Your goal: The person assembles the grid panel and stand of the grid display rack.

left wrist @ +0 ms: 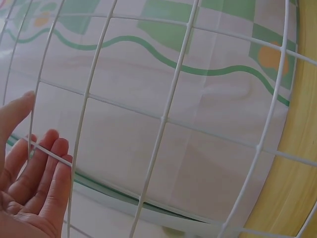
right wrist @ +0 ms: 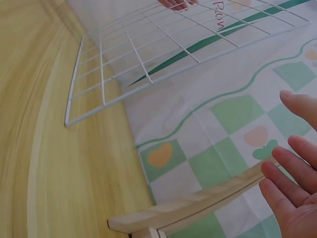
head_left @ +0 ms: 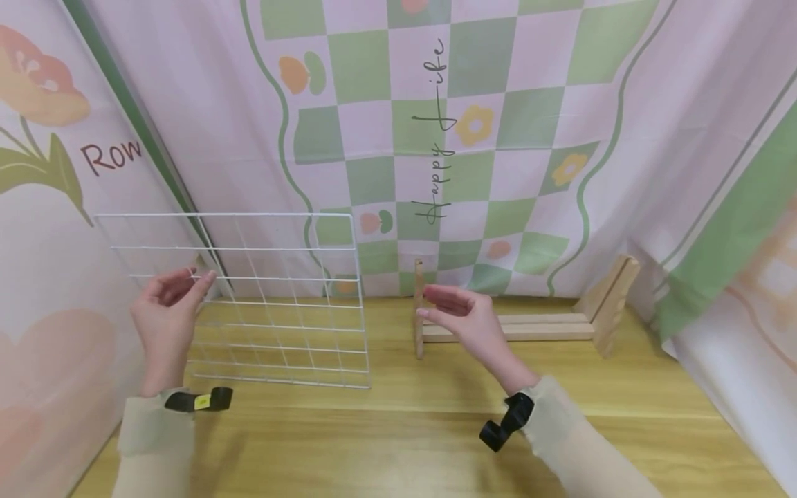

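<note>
A white wire grid panel (head_left: 301, 302) stands on edge over the left part of the table. My left hand (head_left: 167, 315) holds it near its left side; in the left wrist view the thumb (left wrist: 20, 111) lies at one wire and the fingers are bent behind the mesh. To the right stands a wooden rack (head_left: 535, 330) with two upright end pieces joined by rails. My right hand (head_left: 463, 319) is beside the rack's left end piece (head_left: 418, 339), fingers loosely extended and holding nothing. Whether its fingertips touch the wood I cannot tell.
The table (head_left: 398, 436) has a yellow wood-grain top. Behind it hangs a green-and-white checked cloth (head_left: 461, 173), and flower-printed cloth (head_left: 56, 277) hangs along the left side. Black straps with small devices (head_left: 507, 422) sit on both wrists.
</note>
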`<state>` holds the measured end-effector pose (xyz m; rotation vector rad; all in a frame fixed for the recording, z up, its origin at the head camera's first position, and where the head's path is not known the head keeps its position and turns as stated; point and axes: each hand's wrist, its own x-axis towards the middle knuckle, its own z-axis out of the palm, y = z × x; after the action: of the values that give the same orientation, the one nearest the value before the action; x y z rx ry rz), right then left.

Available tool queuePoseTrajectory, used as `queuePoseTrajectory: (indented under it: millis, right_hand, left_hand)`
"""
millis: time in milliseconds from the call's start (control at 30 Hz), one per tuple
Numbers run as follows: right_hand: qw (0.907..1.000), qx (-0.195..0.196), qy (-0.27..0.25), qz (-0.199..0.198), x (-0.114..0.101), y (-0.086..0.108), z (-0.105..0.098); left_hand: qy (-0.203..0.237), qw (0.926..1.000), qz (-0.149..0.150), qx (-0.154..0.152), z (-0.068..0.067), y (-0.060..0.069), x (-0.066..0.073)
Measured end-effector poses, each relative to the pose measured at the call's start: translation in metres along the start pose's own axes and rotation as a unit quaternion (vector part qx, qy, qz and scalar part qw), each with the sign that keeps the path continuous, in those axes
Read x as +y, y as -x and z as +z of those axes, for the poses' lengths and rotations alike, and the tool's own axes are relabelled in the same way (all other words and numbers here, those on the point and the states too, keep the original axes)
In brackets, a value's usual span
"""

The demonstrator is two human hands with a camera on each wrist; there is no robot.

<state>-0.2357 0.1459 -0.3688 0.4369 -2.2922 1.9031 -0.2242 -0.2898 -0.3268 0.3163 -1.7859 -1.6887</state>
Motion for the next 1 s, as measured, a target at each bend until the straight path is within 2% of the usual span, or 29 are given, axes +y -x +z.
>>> queuePoseTrajectory:
  millis: [267, 533, 767, 867, 1000]
  right_hand:
    - [0.9997, 0.006, 0.022, 0.007, 0.000, 0.005, -0.021]
    - [0.9994, 0.018, 0.028, 0.011, 0.002, 0.010, -0.040]
    - [0.9980, 0.033, 0.049, -0.023, 0.003, 0.018, -0.057]
    - [0.9971, 0.041, 0.055, -0.033, 0.005, 0.021, -0.066]
    - [0.9964, 0.050, 0.065, -0.022, 0.008, 0.027, -0.078]
  left_hand:
    - [-0.032, 0.9994, 0.008, 0.001, 0.001, -0.001, -0.001]
    - [-0.027, 0.9995, 0.017, 0.001, 0.001, 0.000, 0.000]
    - [-0.005, 0.9998, 0.021, 0.000, 0.002, 0.000, 0.000]
    - [-0.011, 0.9997, 0.020, -0.002, 0.002, 0.000, 0.000]
    - [-0.028, 0.9994, 0.020, -0.001, 0.002, -0.001, -0.001]
